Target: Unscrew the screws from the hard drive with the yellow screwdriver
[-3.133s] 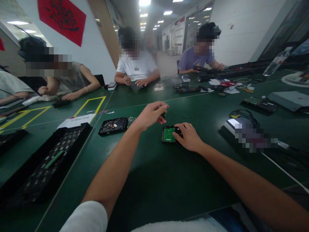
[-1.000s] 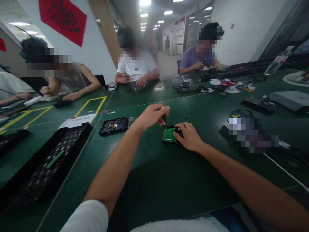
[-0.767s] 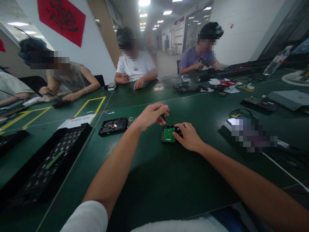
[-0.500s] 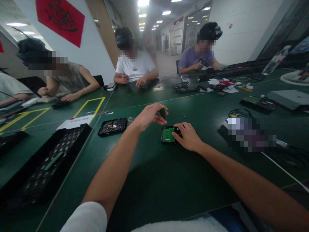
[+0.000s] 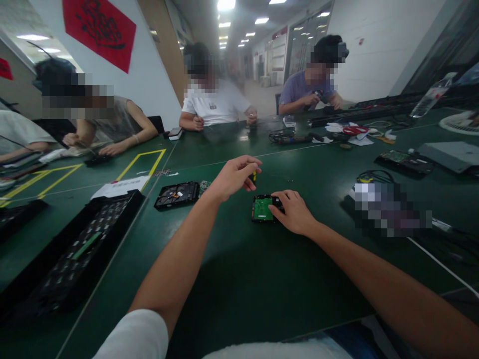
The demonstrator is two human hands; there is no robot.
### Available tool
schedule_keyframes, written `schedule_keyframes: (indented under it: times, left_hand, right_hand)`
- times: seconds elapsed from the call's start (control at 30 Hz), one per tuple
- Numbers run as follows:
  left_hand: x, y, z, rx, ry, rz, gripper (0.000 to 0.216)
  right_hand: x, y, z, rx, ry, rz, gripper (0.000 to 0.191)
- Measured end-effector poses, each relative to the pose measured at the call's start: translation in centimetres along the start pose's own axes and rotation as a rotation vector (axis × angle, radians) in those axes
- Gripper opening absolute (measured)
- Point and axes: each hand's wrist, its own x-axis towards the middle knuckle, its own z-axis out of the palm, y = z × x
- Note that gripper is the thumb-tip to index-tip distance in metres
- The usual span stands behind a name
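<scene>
Left hand: The left hand [image 5: 232, 178] hovers above the bench [image 5: 239, 279], fingers closed in a pinch on a small yellow-and-black screwdriver [image 5: 254, 176]. The tool is held upright, tip down, just behind the hard drive's far edge. The fingertip grip looks suited to fine turning.

Right hand: The right hand [image 5: 295, 213] lies on the hard drive [image 5: 262, 208], fingers bent over its right end and thumb at its near side. The grip appears meant to stop the drive sliding.

Hard drive: It lies flat mid-bench, well in from the near edge, with its green circuit board facing up where the tool can reach it.

Set aside: An opened drive [image 5: 175, 194] rests to the left, apart from both hands. A black tray [image 5: 78, 247] sits towards the bench's left edge.

Around the bench: Co-workers [image 5: 217, 107] sit along the far and left edges, each with their own parts.
</scene>
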Motion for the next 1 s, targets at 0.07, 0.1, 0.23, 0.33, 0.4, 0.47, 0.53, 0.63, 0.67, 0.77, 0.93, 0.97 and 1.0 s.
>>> schedule_keyframes:
  times: [0.07, 0.1, 0.23, 0.33, 0.4, 0.47, 0.53, 0.63, 0.67, 0.77, 0.93, 0.97, 1.0]
  left_hand:
    - [0.03, 0.05, 0.02, -0.023, -0.005, 0.000, 0.017]
    - [0.04, 0.09, 0.04, -0.036, -0.006, -0.006, 0.018]
    - [0.06, 0.34, 0.10, -0.134, -0.020, -0.064, 0.021]
    - [0.09, 0.34, 0.09, -0.163, -0.006, -0.086, 0.019]
    - [0.14, 0.15, 0.06, -0.119, 0.025, -0.080, 0.013]
    - [0.18, -0.13, 0.04, -0.046, 0.051, -0.050, 0.013]
    - [0.17, -0.34, 0.02, 0.022, 0.045, -0.004, 0.017]
    - [0.09, -0.35, 0.04, 0.053, 0.006, 0.026, 0.016]
    - [0.06, -0.28, 0.07, 0.048, 0.002, 0.024, 0.015]
    - [0.02, -0.02, 0.16, 0.036, 0.014, 0.017, 0.016]
    - [0.00, 0.25, 0.22, -0.012, -0.009, -0.013, 0.021]
    - [0.00, 0.30, 0.21, -0.041, -0.013, -0.031, 0.022]
    - [0.00, 0.35, 0.18, -0.074, -0.015, -0.049, 0.022]
  right_hand:
    - [-0.01, 0.02, 0.02, -0.005, 0.002, -0.005, 0.048]
    - [-0.01, 0.02, 0.03, -0.008, 0.004, -0.007, 0.048]
    - [0.00, -0.03, 0.02, -0.012, 0.006, -0.008, 0.048]
    - [0.03, -0.14, -0.02, -0.009, 0.001, -0.001, 0.048]
    - [0.04, -0.18, -0.03, -0.006, -0.003, 0.001, 0.048]
    - [0.04, -0.16, -0.01, -0.002, 0.001, 0.002, 0.048]
    - [0.04, -0.11, 0.03, 0.000, 0.005, 0.003, 0.047]
    - [0.05, -0.05, 0.09, -0.004, -0.001, 0.008, 0.047]
    - [0.06, -0.04, 0.09, -0.006, -0.005, 0.010, 0.047]
    - [0.07, -0.10, 0.02, -0.008, -0.008, 0.012, 0.047]
    - [0.08, -0.28, -0.21, -0.016, -0.015, 0.014, 0.047]
    - [0.07, -0.29, -0.23, -0.018, -0.016, 0.016, 0.047]
    - [0.07, -0.27, -0.23, -0.017, -0.019, 0.018, 0.047]
